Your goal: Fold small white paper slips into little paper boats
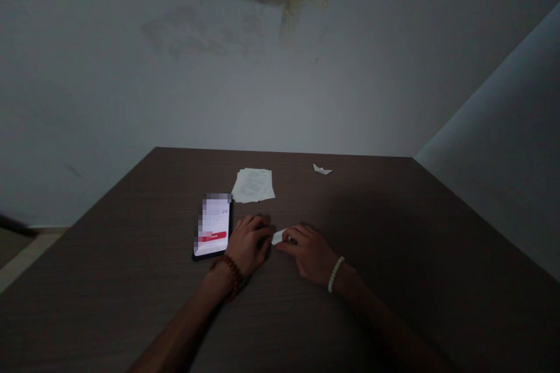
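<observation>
A small folded piece of white paper [279, 237] is low over the brown tabletop, between my two hands. My right hand [312, 253], with a pale beaded bracelet at the wrist, pinches its right part between thumb and fingers. From the other side, my left hand [249, 245] has its fingers curled and closed, the fingertips at the paper's left end. A brown beaded bracelet circles that wrist. Part of the paper is hidden behind the right fingers.
Left of my left hand lies a phone [214, 226] with its screen lit. Beyond it is a stack of printed paper sheets [254, 185]. A small folded paper boat [322, 169] sits near the table's [376, 180] far edge, which meets a wall [280, 99].
</observation>
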`<act>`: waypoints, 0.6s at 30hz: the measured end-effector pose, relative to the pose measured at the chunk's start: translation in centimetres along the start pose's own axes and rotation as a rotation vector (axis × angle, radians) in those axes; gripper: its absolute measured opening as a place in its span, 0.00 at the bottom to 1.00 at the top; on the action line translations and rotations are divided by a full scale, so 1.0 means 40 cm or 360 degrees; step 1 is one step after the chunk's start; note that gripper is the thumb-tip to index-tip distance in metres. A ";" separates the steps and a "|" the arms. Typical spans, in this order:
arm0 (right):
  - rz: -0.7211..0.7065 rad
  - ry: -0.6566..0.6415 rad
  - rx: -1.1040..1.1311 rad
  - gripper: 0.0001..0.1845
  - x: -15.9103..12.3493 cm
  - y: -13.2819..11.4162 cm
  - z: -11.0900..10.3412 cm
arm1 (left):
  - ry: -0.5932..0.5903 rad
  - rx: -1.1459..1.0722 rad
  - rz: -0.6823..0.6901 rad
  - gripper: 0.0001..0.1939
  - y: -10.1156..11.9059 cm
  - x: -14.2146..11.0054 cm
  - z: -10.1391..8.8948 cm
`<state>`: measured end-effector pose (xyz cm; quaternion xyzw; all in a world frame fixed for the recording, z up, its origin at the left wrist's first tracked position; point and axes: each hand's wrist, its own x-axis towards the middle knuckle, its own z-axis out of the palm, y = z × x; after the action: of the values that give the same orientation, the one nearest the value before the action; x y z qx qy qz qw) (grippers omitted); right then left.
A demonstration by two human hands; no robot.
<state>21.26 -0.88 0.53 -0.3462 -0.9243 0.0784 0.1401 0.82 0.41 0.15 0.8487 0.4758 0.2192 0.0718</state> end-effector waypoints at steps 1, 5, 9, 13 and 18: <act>0.0014 -0.0020 -0.0019 0.22 0.002 -0.003 -0.002 | 0.0002 -0.0004 0.0006 0.09 -0.001 -0.001 0.000; 0.0067 -0.0078 -0.0073 0.25 0.008 -0.013 -0.005 | 0.0022 0.0030 0.0046 0.09 -0.002 -0.005 0.001; 0.0074 -0.0065 -0.0070 0.23 0.009 -0.011 -0.005 | 0.0015 0.0068 0.0064 0.09 0.000 -0.007 0.000; 0.0003 -0.0013 0.0010 0.20 0.001 0.000 -0.007 | 0.0018 0.0093 0.0064 0.10 -0.001 -0.009 0.004; -0.0065 0.0092 0.0113 0.20 -0.011 0.009 0.000 | 0.0019 0.0124 0.0057 0.10 -0.005 -0.012 0.011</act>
<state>21.79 -0.91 0.35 -0.3244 -0.9234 0.0982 0.1805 0.64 0.16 -0.45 0.8580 0.4692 0.2068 0.0321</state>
